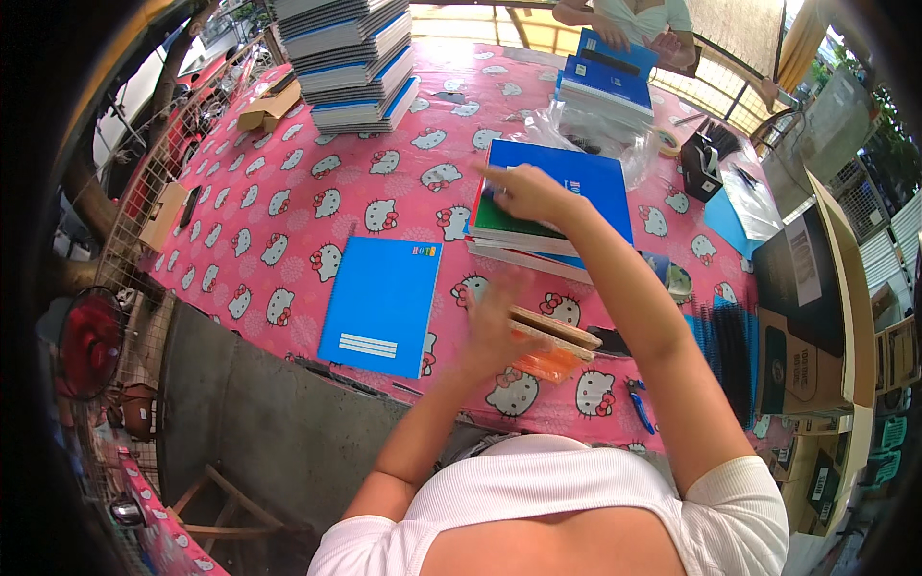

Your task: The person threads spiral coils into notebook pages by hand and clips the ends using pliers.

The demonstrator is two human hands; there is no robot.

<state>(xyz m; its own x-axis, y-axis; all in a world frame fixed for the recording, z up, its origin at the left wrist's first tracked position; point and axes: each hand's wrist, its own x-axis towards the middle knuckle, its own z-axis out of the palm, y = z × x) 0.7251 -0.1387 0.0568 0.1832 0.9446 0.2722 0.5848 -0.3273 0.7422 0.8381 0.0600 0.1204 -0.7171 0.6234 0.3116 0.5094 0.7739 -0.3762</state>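
My right hand is over a pile of notebooks with blue, green and red-edged covers. Its index finger stretches left; the other fingers are partly hidden, and nothing is visibly held. Motion blurs my left hand, which is over the near part of the table beside a wooden-looking block and an orange packet. Whether it touches them I cannot tell. Left of this hand, a blue spiral notebook lies flat, with white lines near its lower edge.
A tall stack of spiral notebooks stands far left on the pink cat-patterned tablecloth. Across the table, a person handles blue notebooks. Blue-handled pliers, a black tape dispenser and cardboard boxes are at right.
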